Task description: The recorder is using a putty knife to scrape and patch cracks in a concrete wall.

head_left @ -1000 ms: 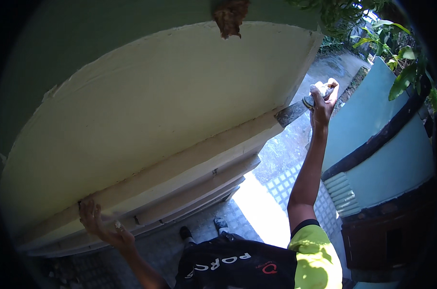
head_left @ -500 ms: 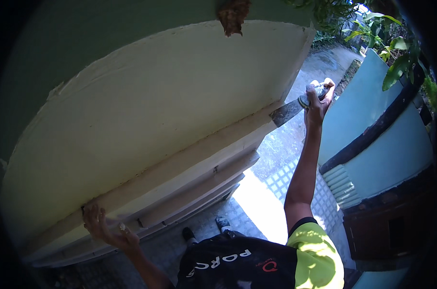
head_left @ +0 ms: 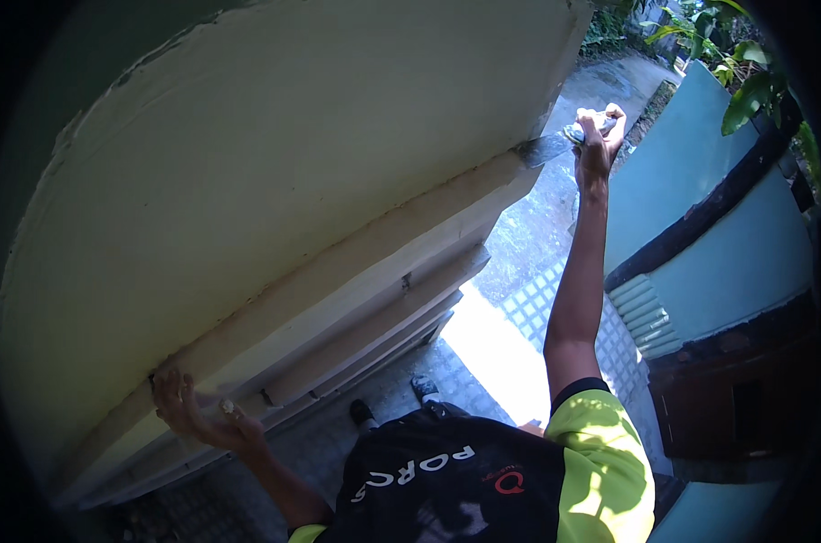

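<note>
My right hand [head_left: 598, 140] is stretched far out to the upper right, closed on the handle of a putty knife. The knife's wide, stained blade [head_left: 544, 149] touches the right end of a cream-coloured ledge [head_left: 383, 249], where the ledge meets a pale wall panel [head_left: 275, 154]. At the lower left, my left hand [head_left: 193, 412] rests against the ledge with its fingers extended. A small whitish lump sits on its thumb; I cannot make out what it is. Small dark spots run along the joint between panel and ledge.
Several stepped mouldings [head_left: 383, 326] lie below the ledge. My feet stand on a tiled floor [head_left: 455, 380], partly in bright sun. To the right are a light-blue wall [head_left: 682, 172] with a dark curved band, a brown cabinet-like piece [head_left: 709, 403], and leafy branches [head_left: 754, 95].
The view has shifted, and the ledge's end appears higher. My right hand has moved up, and the blade lies at a flatter angle by the ledge's top edge. My left hand stays on the ledge.
</note>
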Motion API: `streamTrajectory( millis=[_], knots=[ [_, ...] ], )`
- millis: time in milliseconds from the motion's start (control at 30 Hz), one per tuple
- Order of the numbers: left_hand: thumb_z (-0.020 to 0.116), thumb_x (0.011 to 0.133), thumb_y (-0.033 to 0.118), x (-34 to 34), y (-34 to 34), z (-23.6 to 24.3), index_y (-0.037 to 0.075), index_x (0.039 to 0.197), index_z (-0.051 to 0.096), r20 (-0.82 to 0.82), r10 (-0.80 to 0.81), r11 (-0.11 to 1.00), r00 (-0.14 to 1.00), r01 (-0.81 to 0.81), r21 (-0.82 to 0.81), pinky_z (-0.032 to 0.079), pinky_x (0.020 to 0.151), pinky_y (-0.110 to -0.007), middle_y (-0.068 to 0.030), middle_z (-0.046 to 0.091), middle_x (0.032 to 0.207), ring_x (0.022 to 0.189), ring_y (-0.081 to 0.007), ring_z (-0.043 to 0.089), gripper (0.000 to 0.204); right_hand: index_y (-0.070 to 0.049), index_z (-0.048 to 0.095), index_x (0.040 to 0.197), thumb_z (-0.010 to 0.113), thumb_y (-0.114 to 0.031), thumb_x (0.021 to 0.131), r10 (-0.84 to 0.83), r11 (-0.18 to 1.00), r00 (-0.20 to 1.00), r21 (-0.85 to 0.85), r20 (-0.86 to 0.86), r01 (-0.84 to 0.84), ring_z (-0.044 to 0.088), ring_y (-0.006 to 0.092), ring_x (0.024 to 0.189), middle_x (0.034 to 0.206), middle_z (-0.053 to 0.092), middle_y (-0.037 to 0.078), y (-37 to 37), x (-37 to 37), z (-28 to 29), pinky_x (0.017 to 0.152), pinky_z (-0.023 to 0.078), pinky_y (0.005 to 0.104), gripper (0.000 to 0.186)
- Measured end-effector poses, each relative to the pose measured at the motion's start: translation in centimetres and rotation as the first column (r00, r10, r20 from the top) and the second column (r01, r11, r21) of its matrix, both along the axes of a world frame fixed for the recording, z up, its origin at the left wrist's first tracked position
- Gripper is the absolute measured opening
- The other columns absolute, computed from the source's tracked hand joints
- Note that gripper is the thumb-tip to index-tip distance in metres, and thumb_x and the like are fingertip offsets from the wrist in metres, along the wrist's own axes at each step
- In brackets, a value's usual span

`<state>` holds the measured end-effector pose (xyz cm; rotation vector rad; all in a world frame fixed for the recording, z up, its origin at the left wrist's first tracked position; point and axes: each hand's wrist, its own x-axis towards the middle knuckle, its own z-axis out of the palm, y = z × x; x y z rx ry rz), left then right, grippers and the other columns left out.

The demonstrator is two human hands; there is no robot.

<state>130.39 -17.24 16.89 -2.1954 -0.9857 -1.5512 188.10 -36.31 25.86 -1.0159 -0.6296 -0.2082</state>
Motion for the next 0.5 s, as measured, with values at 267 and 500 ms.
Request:
streamTrajectory(
  millis=[267,500],
  knots=[
    [0.039,0.101,0.046,2.9,-2.7,4.5,0.003,0.127,0.053,-0.084,0.050,0.999,0.995,-0.049,0.019,0.030,0.108,-0.056,-0.0151,0.059,0.130,0.127,-0.0405,0.049,0.052,-0.014,0.034,0.097,0.067,-0.006,0.084,-0.324,0.927,0.780,-0.015,-0.535,0.375,0.046,0.0109,0.038,0.057,0.054,0.006,-8.5,3.6,-19.4,0.031,0.028,0.0225,0.037],
    [0.038,0.097,0.041,13.1,-7.5,4.6,0.010,0.129,0.057,-0.334,-0.018,0.999,0.942,0.008,-0.031,0.025,0.112,-0.051,-0.0113,0.057,0.135,0.134,-0.0333,0.044,0.049,-0.014,0.034,0.087,0.064,-0.010,0.087,-0.288,0.944,0.506,-0.151,-0.813,0.293,0.041,0.0094,0.041,0.066,0.058,0.010,-15.2,-8.2,-35.8,0.031,0.024,0.0219,0.030]
  ],
)
